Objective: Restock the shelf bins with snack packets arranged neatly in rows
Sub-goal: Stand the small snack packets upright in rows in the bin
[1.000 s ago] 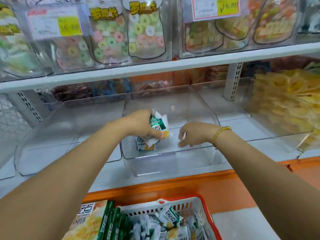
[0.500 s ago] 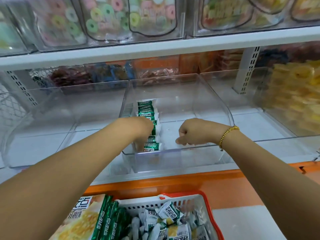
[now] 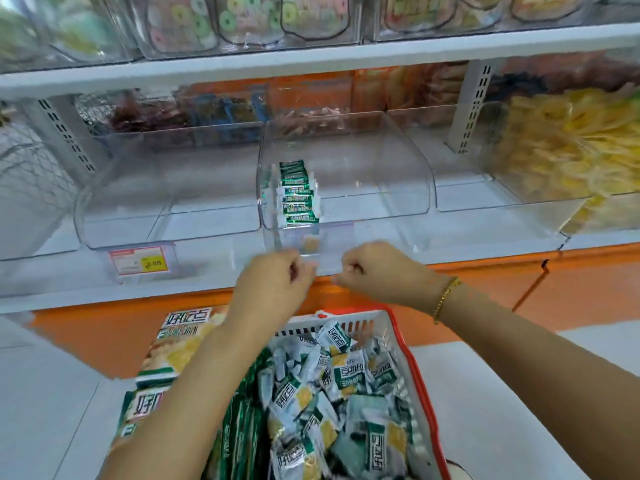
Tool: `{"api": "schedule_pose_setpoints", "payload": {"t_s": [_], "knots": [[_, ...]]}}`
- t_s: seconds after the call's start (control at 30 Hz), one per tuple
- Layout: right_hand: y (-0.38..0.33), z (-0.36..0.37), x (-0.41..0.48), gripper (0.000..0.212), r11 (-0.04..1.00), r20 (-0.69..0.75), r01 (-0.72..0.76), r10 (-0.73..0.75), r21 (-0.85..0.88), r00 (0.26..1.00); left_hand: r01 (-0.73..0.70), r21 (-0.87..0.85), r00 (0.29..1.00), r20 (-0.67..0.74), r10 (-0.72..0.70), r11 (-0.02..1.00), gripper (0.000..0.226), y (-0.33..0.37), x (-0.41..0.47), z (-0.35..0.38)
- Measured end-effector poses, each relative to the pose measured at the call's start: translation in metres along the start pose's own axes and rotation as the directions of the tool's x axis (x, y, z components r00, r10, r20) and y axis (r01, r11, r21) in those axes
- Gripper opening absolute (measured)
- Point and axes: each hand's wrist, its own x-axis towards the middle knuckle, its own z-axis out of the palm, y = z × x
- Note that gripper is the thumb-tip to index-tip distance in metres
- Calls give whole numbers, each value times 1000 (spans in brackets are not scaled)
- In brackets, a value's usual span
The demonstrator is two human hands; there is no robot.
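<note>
Head view, blurred: I see my left hand [image 3: 273,289] and right hand [image 3: 377,277] just before the clear plastic shelf bin [image 3: 427,188], each grip curled tight, nothing visible inside. One row of green-and-white snack packets [image 3: 298,194] runs along the bin's left side; my forearms partly hide the red-rimmed white basket [image 3: 420,372] of loose packets [image 3: 349,379].

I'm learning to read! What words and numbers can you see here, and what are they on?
"好吃点": on the big bag beside the basket, and on the small packets inside it.
Smaller print on the big bag: too blurred to read.
Price tag on the left bin: number too blurred to read.
Green packets in the middle bin: print too small to read.
</note>
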Motion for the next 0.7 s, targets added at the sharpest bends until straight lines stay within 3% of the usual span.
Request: {"api": "schedule_pose_setpoints", "payload": {"t_s": [0.1, 0.17, 0.27, 0.5, 0.6, 0.67, 0.7], "knots": [[9, 45, -24, 29, 992, 293, -117, 128, -56, 947, 244, -94, 950, 223, -218, 965, 23, -29, -35, 48], [18, 72, -39, 24, 981, 358, -162, 190, -106, 914, 413, -110, 865, 360, -351, 904, 10, -45, -55, 76], [32, 102, -59, 25, 968, 338, -235, 249, -83, 908, 539, -98, 768, 465, -440, 837, 39, -62, -86, 111], [49, 136, -54, 50, 966, 300, -258, 249, -9, 921, 615, -174, 771, 341, -539, 769, 29, -50, -99, 134], [44, 153, -51, 48, 957, 324, -290, 264, 33, 908, 644, -194, 758, 291, -584, 740, 24, -43, -98, 135], [38, 164, -48, 42, 955, 345, -291, 289, -48, 893, 687, -258, 726, 279, -628, 679, 14, -42, -97, 133], [36, 167, -45, 38, 953, 337, -284, 303, -104, 891, 718, -299, 696, 277, -662, 629, 22, -44, -96, 132]]}}
